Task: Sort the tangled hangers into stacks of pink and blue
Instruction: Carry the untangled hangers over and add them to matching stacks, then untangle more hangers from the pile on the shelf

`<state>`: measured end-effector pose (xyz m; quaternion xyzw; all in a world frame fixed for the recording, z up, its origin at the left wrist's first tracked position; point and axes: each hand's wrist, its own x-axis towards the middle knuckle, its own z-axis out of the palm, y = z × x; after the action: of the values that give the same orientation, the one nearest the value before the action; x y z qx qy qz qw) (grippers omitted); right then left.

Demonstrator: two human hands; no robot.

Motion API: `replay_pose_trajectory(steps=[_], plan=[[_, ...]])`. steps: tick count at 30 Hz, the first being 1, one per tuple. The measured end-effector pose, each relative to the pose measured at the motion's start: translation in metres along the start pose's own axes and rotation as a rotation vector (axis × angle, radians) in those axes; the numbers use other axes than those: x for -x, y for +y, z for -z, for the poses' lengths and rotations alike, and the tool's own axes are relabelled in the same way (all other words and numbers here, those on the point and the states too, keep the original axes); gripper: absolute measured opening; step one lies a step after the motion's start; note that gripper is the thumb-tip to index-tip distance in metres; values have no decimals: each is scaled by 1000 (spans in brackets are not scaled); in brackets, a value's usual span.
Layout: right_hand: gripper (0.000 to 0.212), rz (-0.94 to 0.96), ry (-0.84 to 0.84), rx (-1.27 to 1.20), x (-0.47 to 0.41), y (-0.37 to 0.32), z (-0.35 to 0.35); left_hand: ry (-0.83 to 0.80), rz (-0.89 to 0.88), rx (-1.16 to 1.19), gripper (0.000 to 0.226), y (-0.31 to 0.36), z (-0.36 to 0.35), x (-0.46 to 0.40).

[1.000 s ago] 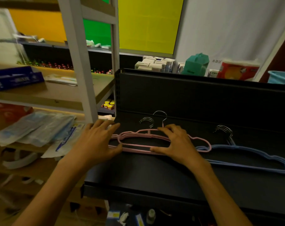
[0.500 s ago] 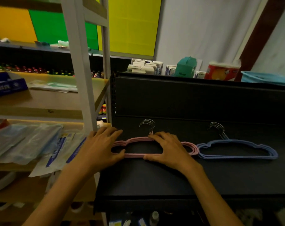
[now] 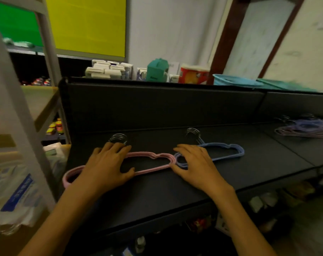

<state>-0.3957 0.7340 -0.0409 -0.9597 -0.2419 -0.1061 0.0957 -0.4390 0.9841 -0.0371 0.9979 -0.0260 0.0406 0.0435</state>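
A stack of pink hangers [image 3: 151, 164] lies flat on the black shelf [image 3: 157, 191], its left end at the shelf's left edge. My left hand [image 3: 109, 164] rests palm down on its left half, fingers spread, gripping nothing. Touching its right end lies a stack of blue hangers [image 3: 229, 151]. My right hand [image 3: 195, 164] lies flat over the blue stack's left end, fingers apart. Both stacks have metal hooks pointing toward the back wall. At the far right a tangled heap of pink and blue hangers [image 3: 304, 128] sits on the shelf.
The black shelf has an upright back panel [image 3: 157, 106]. Behind it stand boxes [image 3: 109, 70], a teal carton [image 3: 157, 70], a red package [image 3: 193, 74] and a blue basin [image 3: 234, 82]. A grey rack post [image 3: 13, 111] and plastic bags [image 3: 15, 191] stand at left.
My right hand has moved from the pink stack's right half onto the blue stack's left end. My left hand shifted onto the pink stack. The view swung right, revealing the tangled heap.
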Motion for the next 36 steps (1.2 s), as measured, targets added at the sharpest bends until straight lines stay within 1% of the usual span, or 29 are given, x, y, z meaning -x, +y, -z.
replay_pose_trajectory(steps=[4,8,14,20,23,27,32,36], plan=[[58,-77,32,36,25,51,12,18,-84,-1,78,51,-1,-22],[58,-156,62,50,58,114,29,19,-181,17,78,117,-3,-47],[56,-247,122,84,116,233,58,24,-308,34,76,247,-12,-83],[57,-343,134,127,183,354,81,57,-423,69,75,377,-37,-109],[56,-389,133,132,210,406,93,88,-487,61,75,436,-43,-125],[55,-451,138,149,235,468,104,85,-552,71,75,506,-50,-151],[64,-521,140,127,254,538,107,37,-611,84,75,582,-67,-191],[73,-552,135,130,256,604,108,51,-630,85,76,639,-83,-233]])
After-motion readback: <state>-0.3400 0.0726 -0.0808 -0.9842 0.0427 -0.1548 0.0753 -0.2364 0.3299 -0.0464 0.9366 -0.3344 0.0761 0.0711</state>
